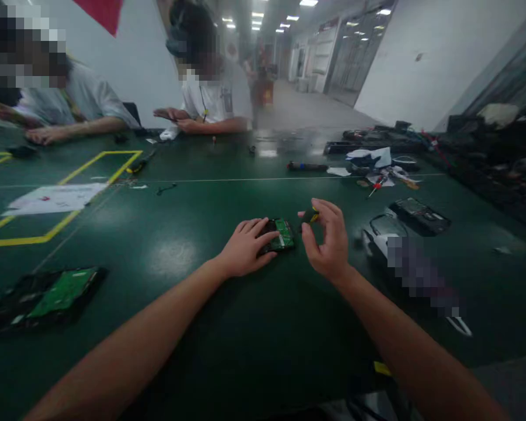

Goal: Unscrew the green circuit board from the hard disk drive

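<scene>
While the left hand [248, 248] lies palm down with its fingers spread over a small black, flat rectangular device with a green circuit board [284, 233], the right hand [328, 242] is raised just to the right of it, apart from the left. Its thumb and fingers are curled around a small black-and-yellow tool [309, 217], pinched near the fingertips; the tool's lower end is too blurred to tell whether it touches the device. The device rests on a dark green tabletop [193, 204], in front of the person and between the two hands, its left part covered by the left fingers and its board showing on the right. Well apart, at the lower left, lies a larger black casing with a green circuit board [65, 295]. Beyond it, white paper sheets [56, 197] overlap an outline of yellow tape [125, 165], and a black-and-yellow handled tool [135, 168] lies near the outline's corner. To the right of the right hand are a long white-edged object with a pixelated surface [421, 270] and, just behind it, a black rectangular casing [421, 215]. Farther back lies a dark cylindrical tool [307, 167]. Across the table, two people in white tops [221, 99] sit with their forearms near its edge.
</scene>
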{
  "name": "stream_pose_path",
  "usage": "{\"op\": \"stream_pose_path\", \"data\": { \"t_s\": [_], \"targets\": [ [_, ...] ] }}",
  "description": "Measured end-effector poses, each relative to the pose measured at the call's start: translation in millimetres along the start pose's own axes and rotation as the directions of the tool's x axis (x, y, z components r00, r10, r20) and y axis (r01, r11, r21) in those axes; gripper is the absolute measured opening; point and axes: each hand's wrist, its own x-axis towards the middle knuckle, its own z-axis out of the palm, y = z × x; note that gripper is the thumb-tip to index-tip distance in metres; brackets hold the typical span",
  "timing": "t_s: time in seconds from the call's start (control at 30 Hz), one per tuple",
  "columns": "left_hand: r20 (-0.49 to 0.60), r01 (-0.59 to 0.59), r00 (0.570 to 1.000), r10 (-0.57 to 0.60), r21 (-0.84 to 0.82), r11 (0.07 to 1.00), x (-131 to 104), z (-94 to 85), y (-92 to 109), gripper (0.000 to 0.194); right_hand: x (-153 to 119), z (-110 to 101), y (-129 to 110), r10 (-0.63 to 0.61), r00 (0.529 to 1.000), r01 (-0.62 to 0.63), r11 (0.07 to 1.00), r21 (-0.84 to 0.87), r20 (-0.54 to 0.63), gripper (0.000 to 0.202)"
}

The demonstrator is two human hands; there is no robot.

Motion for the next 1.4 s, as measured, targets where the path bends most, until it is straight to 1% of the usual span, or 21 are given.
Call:
{"op": "stream_pose_path", "data": {
  "t_s": [0.07, 0.13, 0.23, 0.3, 0.47, 0.6, 0.67, 0.83, 1.0, 1.07, 1.2, 1.27, 1.4],
  "targets": [
    [-0.002, 0.004, 1.000, -0.004, -0.006, 1.000, 0.2, 0.4, -0.2, 0.058, 0.7, 0.6, -0.9, 0.025, 1.000, -0.025, 1.000, 0.014, -0.016, 0.066],
    [-0.005, 0.006, 1.000, -0.006, -0.010, 1.000, 0.3, 0.8, -0.3, 0.058, 1.8, 0.1, -2.3, 0.031, 0.999, -0.031, 0.999, -0.007, -0.028, 0.065],
    [-0.007, 0.008, 1.000, -0.008, -0.011, 1.000, -0.1, 1.2, -0.4, 0.058, 3.8, -2.5, -5.4, 0.002, 0.999, -0.006, 0.994, -0.114, -0.040, 0.067],
    [-0.012, 0.005, 1.000, -0.005, -0.003, 1.000, -0.4, 1.3, -0.5, 0.059, 4.1, -4.1, -7.1, -0.005, 1.000, 0.002, 0.988, -0.151, -0.023, 0.068],
    [-0.012, -0.006, 1.000, 0.006, 0.005, 1.000, -0.6, 0.8, -0.8, 0.059, 1.9, -3.8, -7.3, 0.064, 0.996, -0.059, 0.996, -0.070, 0.065, 0.078],
    [-0.014, -0.003, 1.000, 0.003, -0.010, 1.000, -0.5, 0.4, -0.9, 0.059, 2.9, -2.4, -7.9, 0.045, 0.999, -0.041, 0.987, -0.153, 0.024, 0.079],
    [-0.015, -0.003, 1.000, 0.002, -0.017, 1.000, -0.4, 0.2, -0.8, 0.059, 3.8, -2.6, -8.7, 0.039, 0.999, -0.035, 0.985, -0.170, 0.022, 0.079],
    [-0.029, -0.002, 1.000, 0.000, -0.043, 0.999, 0.2, -0.2, -0.3, 0.058, 3.2, -2.7, -8.6, 0.045, 0.996, -0.037, 0.993, -0.113, 0.072, 0.079],
    [-0.009, 0.007, 1.000, -0.008, -0.034, 0.999, 0.4, -0.4, -0.5, 0.059, 3.3, -1.0, -8.8, 0.040, 0.999, -0.039, 0.985, -0.166, 0.002, 0.071],
    [-0.005, 0.010, 1.000, -0.010, -0.030, 0.999, 0.4, -0.5, -0.4, 0.058, 3.6, -1.1, -9.1, 0.032, 0.999, -0.032, 0.984, -0.174, -0.003, 0.070],
    [-0.006, 0.008, 1.000, -0.008, -0.024, 1.000, 0.2, -1.2, 0.4, 0.058, 3.0, -1.4, -9.1, 0.044, 0.997, -0.036, 0.992, -0.117, 0.062, 0.076],
    [-0.004, 0.005, 1.000, -0.005, -0.018, 1.000, 0.2, -1.4, 0.6, 0.058, 2.5, -1.0, -8.7, 0.054, 0.996, -0.045, 0.993, -0.113, 0.073, 0.078],
    [0.000, 0.010, 1.000, -0.010, -0.020, 1.000, -0.1, -0.9, 0.0, 0.058, 2.1, 0.2, -6.9, 0.031, 0.999, -0.029, 0.989, -0.145, 0.014, 0.074]
  ]
}}
